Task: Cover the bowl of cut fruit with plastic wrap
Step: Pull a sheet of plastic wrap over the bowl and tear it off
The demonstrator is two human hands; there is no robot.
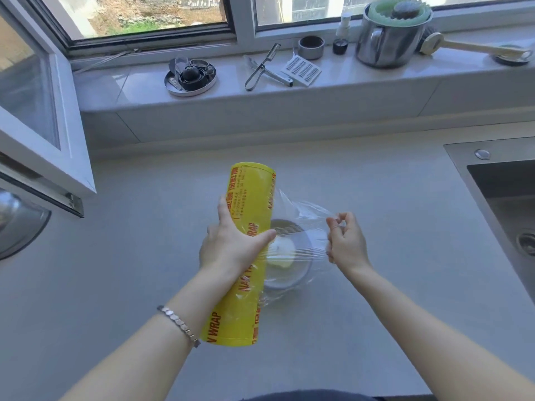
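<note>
My left hand grips a long yellow roll of plastic wrap, held lengthwise above the grey counter. A clear sheet of plastic wrap stretches from the roll to the right, and my right hand pinches its free edge. Under the sheet a pale bowl sits on the counter with pale yellow cut fruit inside. The roll hides the bowl's left side.
A steel sink is set into the counter at the right. The window sill holds a steel pot, a peeler, a small grater, a round tin of parts and a brush. An open window frame juts in at left.
</note>
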